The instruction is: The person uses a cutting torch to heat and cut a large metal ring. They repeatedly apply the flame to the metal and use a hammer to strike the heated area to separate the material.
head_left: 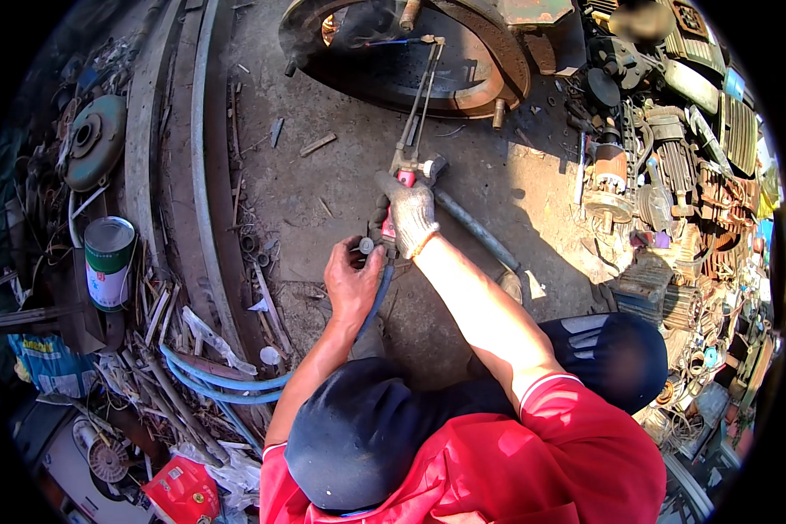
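My right hand (410, 212), in a pale knitted glove with dark fingers, is wrapped round the red handle of a cutting torch (417, 112). The torch's long thin tubes point away from me. A small blue flame (391, 42) comes off its bent tip, inside a rusty oval metal ring (489, 98). My bare left hand (349, 278) pinches a round valve knob (367, 245) at the torch's rear end. From there a blue hose (378, 301) runs back past my left forearm. Beside the gloved hand lies a metal hammer-like tool with a long pipe handle (476, 229).
Long metal rails (203, 131) run along the left, near a round green metal housing (96, 142) and a green-and-white can (110, 264). Blue hose loops (223, 377) cross wood scraps at lower left. Scrap motors and metal parts (672, 166) heap up on the right.
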